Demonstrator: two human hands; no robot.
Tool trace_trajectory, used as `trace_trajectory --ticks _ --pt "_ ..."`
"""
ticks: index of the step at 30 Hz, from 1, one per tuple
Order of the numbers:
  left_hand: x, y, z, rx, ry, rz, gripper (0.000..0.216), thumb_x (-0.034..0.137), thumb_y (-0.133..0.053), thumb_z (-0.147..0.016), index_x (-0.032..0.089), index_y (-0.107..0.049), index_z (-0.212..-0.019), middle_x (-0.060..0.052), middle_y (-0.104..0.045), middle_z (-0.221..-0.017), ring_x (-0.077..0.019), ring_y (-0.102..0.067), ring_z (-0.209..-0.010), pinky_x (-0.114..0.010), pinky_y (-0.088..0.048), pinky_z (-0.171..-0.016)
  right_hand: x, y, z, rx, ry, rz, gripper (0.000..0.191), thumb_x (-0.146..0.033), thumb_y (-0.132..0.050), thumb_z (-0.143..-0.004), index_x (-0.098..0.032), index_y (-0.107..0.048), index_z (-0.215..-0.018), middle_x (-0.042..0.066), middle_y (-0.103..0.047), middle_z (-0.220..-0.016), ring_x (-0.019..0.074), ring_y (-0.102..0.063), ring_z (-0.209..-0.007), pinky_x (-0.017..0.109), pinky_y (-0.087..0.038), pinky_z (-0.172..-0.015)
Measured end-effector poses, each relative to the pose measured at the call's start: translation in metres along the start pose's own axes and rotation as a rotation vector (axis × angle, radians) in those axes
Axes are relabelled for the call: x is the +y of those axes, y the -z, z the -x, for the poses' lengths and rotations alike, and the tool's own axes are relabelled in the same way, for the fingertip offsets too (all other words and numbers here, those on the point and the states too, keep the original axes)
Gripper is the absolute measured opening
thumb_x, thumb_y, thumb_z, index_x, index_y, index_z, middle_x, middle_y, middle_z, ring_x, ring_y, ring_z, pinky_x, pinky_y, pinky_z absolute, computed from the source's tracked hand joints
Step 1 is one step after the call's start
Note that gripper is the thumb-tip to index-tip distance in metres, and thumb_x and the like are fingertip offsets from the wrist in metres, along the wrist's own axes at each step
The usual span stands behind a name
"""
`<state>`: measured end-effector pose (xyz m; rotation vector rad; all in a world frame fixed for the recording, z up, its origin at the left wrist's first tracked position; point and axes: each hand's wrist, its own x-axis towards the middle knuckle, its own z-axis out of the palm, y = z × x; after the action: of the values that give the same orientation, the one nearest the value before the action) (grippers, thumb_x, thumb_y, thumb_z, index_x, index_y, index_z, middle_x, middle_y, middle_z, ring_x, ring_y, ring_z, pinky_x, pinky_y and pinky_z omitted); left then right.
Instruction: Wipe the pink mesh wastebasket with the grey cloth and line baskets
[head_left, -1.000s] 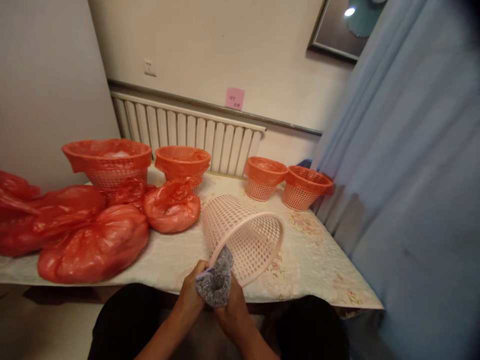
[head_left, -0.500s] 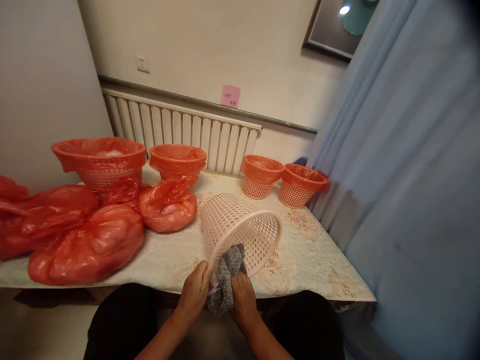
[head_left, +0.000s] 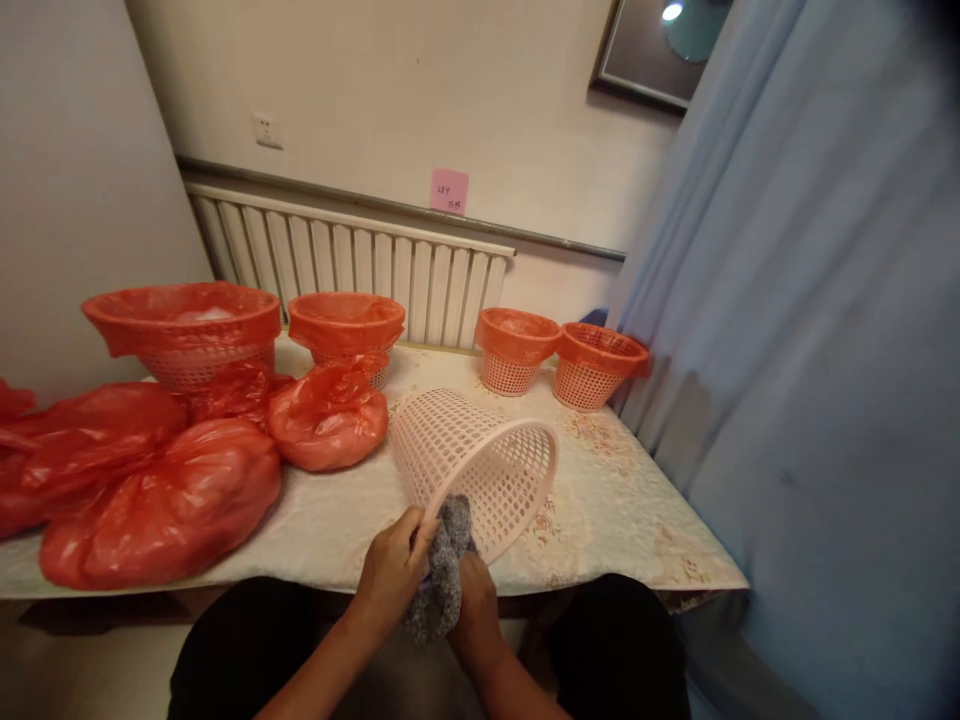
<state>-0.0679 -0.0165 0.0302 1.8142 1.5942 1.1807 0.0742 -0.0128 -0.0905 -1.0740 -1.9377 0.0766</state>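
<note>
A pale pink perforated plastic wastebasket (head_left: 450, 435) lies on its side on the table, its mouth turned toward me and to the right. My left hand (head_left: 394, 565) is closed on the near left part of its rim, thumb on top. My right hand (head_left: 474, 600) is closed round a grey fuzzy cloth (head_left: 442, 575), which is bunched at the rim and reaches a little into the mouth. Part of the right hand's fingers is hidden behind the cloth. The cloth hangs down over the table's near edge, close to the left hand.
Several tied red plastic bags (head_left: 165, 500) lie on the left. Behind them stand a large lined basket (head_left: 184, 320) and a smaller lined basket (head_left: 346, 325). Two more lined baskets (head_left: 517, 345) are at the back right. A blue curtain (head_left: 787, 350) borders the flowered tablecloth (head_left: 615, 520).
My right hand and the cloth have shifted slightly left and down along the wastebasket's rim, nearer the left hand. The whole view has turned a little; the wastebasket stays lying on its side.
</note>
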Motion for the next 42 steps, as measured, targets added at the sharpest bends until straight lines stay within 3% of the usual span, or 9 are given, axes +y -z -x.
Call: trace_trajectory --ticks 5,10,14,19,23,29,34,42 --pt "-0.003 -0.006 0.0 0.036 0.008 -0.009 0.034 0.045 -0.039 -0.092 0.024 -0.041 -0.066 0.005 -0.049 -0.056 -0.0154 -0.051 -0.056 -0.025 -0.036 -0.058 0.017 0.017 0.003 -0.061 -0.03 0.101 0.013 -0.021 -0.047 -0.091 -0.021 -0.055 -0.081 0.006 -0.06 -0.082 0.0221 -0.054 -0.079 0.034 -0.04 -0.07" --pt "-0.016 -0.02 0.016 -0.008 0.016 0.079 0.033 0.045 -0.042 -0.089 0.023 -0.045 -0.065 0.003 -0.052 -0.059 -0.0165 -0.053 -0.058 -0.025 -0.039 -0.058 -0.018 0.025 -0.016 -0.005 -0.03 -0.059 0.01 -0.023 -0.048 -0.092 -0.023 -0.056 -0.086 0.004 -0.06 -0.08 0.0208 -0.054 -0.076 0.032 -0.04 -0.066" --pt "-0.016 -0.016 0.019 0.005 -0.012 0.071 0.034 0.045 -0.043 -0.089 0.023 -0.044 -0.063 0.003 -0.051 -0.06 -0.0163 -0.052 -0.059 -0.026 -0.039 -0.059 -0.036 0.019 -0.022 0.07 -0.032 -0.071 0.009 -0.023 -0.049 -0.092 -0.024 -0.057 -0.088 0.004 -0.06 -0.08 0.0208 -0.055 -0.076 0.032 -0.041 -0.066" --pt "-0.013 -0.004 0.007 0.004 0.0 0.098 0.034 0.043 -0.043 -0.089 0.023 -0.044 -0.062 0.005 -0.05 -0.055 -0.0149 -0.051 -0.055 -0.025 -0.038 -0.057 -0.001 0.012 -0.001 -0.065 0.007 0.05 0.013 -0.02 -0.047 -0.092 -0.022 -0.058 -0.085 0.005 -0.061 -0.083 0.021 -0.055 -0.08 0.033 -0.041 -0.07" --pt "-0.019 -0.009 0.004 -0.014 -0.009 0.148 0.034 0.044 -0.043 -0.089 0.023 -0.044 -0.062 0.005 -0.05 -0.054 -0.0147 -0.051 -0.055 -0.024 -0.038 -0.057 0.023 0.019 0.009 -0.095 -0.003 0.178 0.016 -0.019 -0.045 -0.093 -0.021 -0.058 -0.084 0.005 -0.059 -0.083 0.0201 -0.054 -0.08 0.031 -0.038 -0.069" --pt "-0.035 -0.026 0.008 -0.076 -0.006 0.237 0.035 0.047 -0.044 -0.088 0.022 -0.046 -0.064 0.003 -0.05 -0.059 -0.016 -0.051 -0.059 -0.025 -0.04 -0.057 -0.008 0.026 -0.022 -0.044 0.011 0.139 0.02 -0.022 -0.042 -0.094 -0.021 -0.054 -0.078 0.003 -0.058 -0.075 0.0189 -0.052 -0.072 0.03 -0.033 -0.063" --pt "-0.043 -0.022 -0.015 -0.124 -0.031 0.293 0.033 0.044 -0.041 -0.091 0.02 -0.053 -0.072 0.0 -0.057 -0.068 -0.0177 -0.054 -0.068 -0.026 -0.042 -0.064 -0.022 0.01 -0.046 0.069 0.03 0.227 0.017 -0.018 -0.043 -0.092 -0.021 -0.056 -0.081 0.004 -0.058 -0.074 0.0201 -0.051 -0.071 0.032 -0.033 -0.064" --pt "-0.062 -0.012 -0.069 -0.045 -0.099 0.349 0.035 0.043 -0.048 -0.086 0.021 -0.041 -0.059 0.007 -0.038 -0.056 -0.0114 -0.042 -0.054 -0.022 -0.034 -0.054 0.037 0.001 -0.041 -0.07 -0.016 0.41 0.013 -0.023 -0.051 -0.09 -0.019 -0.056 -0.078 0.005 -0.055 -0.079 0.0197 -0.05 -0.076 0.031 -0.037 -0.066"
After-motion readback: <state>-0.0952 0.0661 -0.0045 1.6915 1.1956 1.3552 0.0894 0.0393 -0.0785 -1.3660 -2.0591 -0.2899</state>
